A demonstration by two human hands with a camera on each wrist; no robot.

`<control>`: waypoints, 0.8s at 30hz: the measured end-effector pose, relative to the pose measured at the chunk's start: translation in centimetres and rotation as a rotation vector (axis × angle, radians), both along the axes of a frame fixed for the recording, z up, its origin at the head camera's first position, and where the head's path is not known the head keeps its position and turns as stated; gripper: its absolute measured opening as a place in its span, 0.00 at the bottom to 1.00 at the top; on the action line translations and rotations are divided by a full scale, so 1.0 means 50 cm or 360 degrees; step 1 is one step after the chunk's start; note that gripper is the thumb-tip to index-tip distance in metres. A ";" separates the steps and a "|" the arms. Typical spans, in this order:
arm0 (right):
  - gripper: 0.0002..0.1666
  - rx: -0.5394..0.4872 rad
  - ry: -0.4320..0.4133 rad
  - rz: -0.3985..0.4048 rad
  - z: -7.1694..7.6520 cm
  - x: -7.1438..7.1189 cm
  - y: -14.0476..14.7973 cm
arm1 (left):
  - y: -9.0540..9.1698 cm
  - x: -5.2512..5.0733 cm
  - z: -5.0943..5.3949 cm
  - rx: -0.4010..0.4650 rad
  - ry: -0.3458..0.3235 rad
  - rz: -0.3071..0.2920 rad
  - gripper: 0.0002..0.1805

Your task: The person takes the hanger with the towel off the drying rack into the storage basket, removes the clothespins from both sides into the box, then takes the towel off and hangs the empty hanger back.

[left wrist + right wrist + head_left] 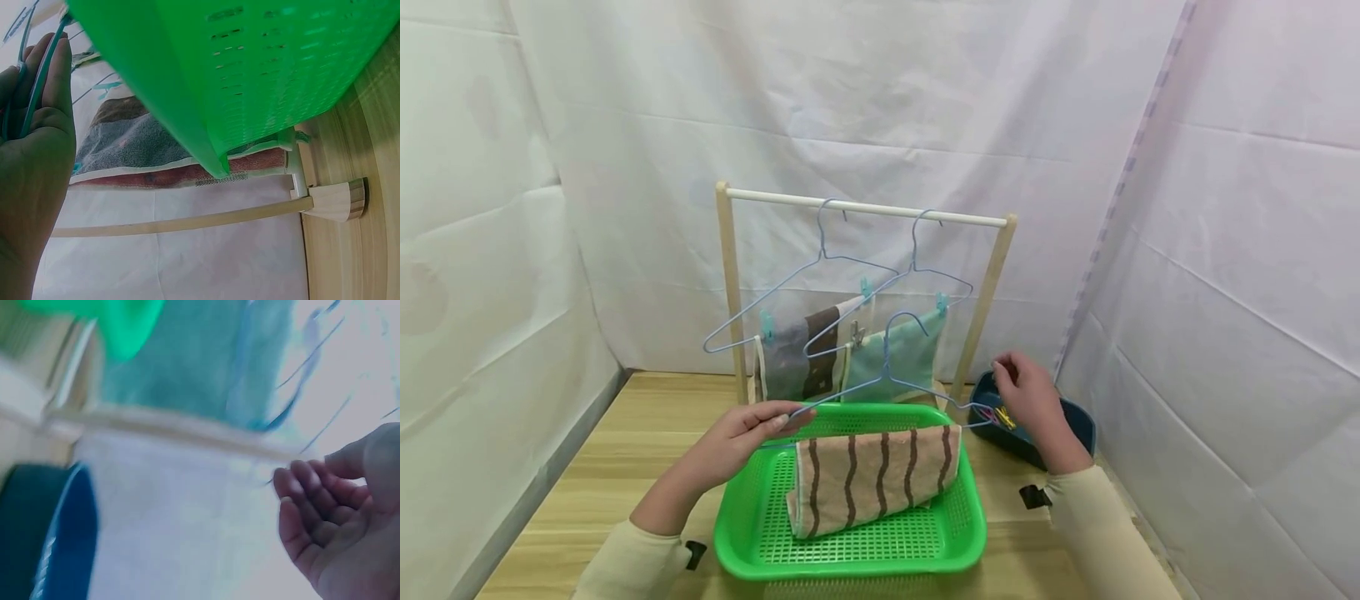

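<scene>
My left hand [756, 432] grips the left end of a blue wire hanger [886, 367] above the green basket. In the left wrist view, the hanger's wires cross the fingers of that hand [40, 119]. Over the hanger's lower bar hangs a tan towel [880, 479] with brown wavy stripes. My right hand [1030, 400] is raised over the dark blue bin [1078, 425], where several clothespins [1004, 417] lie. In the right wrist view, the fingers of that hand [337, 519] are loosely curled, with nothing visible in them.
Behind the green basket [850, 571] stands a rack with a white rail [865, 207]. Two blue hangers hang there, one with a grey and brown towel [786, 358], one with a mint towel [887, 358], held by clothespins. White sheets [1225, 250] enclose the wooden table [655, 417].
</scene>
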State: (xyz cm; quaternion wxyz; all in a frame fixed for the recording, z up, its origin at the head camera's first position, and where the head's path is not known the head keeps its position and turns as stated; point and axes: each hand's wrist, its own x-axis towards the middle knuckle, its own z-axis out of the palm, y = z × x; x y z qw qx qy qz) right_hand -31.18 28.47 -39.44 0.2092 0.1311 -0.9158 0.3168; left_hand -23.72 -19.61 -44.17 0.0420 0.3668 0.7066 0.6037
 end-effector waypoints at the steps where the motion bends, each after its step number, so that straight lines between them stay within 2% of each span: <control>1: 0.09 -0.0026 0.0110 0.0047 0.007 0.019 -0.013 | 0.000 0.000 0.000 0.0000 0.0001 -0.0001 0.22; 3: 0.05 -0.0036 0.0321 0.0179 0.018 0.052 -0.039 | 0.001 -0.001 -0.001 0.0001 0.0002 -0.0003 0.22; 5: 0.05 -0.0018 0.0481 0.0337 0.025 0.080 -0.065 | 0.002 -0.001 -0.002 0.0001 0.0002 -0.0002 0.22; 8: 0.08 0.0070 0.0582 0.0547 0.025 0.113 -0.103 | 0.003 -0.001 -0.002 0.0001 -0.0003 0.0003 0.22; 12: 0.10 0.0214 0.0490 0.0738 0.014 0.146 -0.152 | 0.005 -0.001 0.000 0.0003 -0.0008 0.0006 0.22; 15: 0.13 0.0328 0.0379 0.0799 0.004 0.160 -0.182 | 0.005 0.000 0.001 0.0005 -0.0004 -0.0002 0.22; 17: 0.14 0.0431 0.0355 0.0811 -0.006 0.159 -0.198 | 0.005 0.000 0.003 0.0007 -0.0005 -0.0007 0.22; 24: 0.16 0.0801 0.0463 0.0848 -0.031 0.131 -0.236 | 0.006 0.003 0.004 0.0001 0.0006 -0.0008 0.22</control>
